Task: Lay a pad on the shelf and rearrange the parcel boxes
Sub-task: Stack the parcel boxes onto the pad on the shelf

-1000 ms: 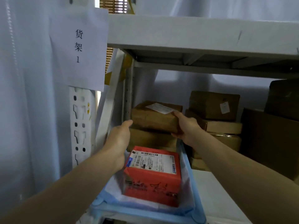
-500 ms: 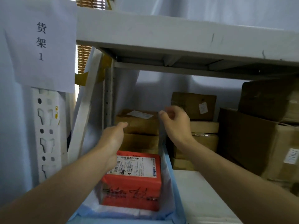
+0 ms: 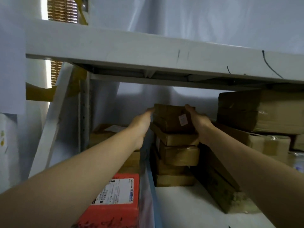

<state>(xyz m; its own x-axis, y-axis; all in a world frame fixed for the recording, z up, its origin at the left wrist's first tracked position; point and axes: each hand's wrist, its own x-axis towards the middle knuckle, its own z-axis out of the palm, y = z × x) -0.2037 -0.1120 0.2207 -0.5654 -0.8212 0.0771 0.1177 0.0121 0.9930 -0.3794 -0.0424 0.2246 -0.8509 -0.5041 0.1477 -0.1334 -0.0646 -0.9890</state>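
Observation:
A brown parcel box (image 3: 171, 118) with a small white tag tops a stack of several brown boxes (image 3: 178, 155) at the back of the white shelf (image 3: 189, 206). My left hand (image 3: 142, 123) presses its left side and my right hand (image 3: 198, 120) grips its right side. A blue-edged pad (image 3: 150, 186) covers the left part of the shelf. On it sit a red parcel (image 3: 115, 199) with a white label and, behind my left arm, two stacked brown boxes (image 3: 105, 134).
Large cardboard boxes (image 3: 259, 112) fill the right side of the shelf, and one long box (image 3: 218, 183) runs toward the front. The upper shelf board (image 3: 148, 51) hangs low overhead. A white upright post (image 3: 54, 122) stands at the left.
Both hands left the labelled box on the pad and moved right to the top box of the middle stack. The view has swung right and closer.

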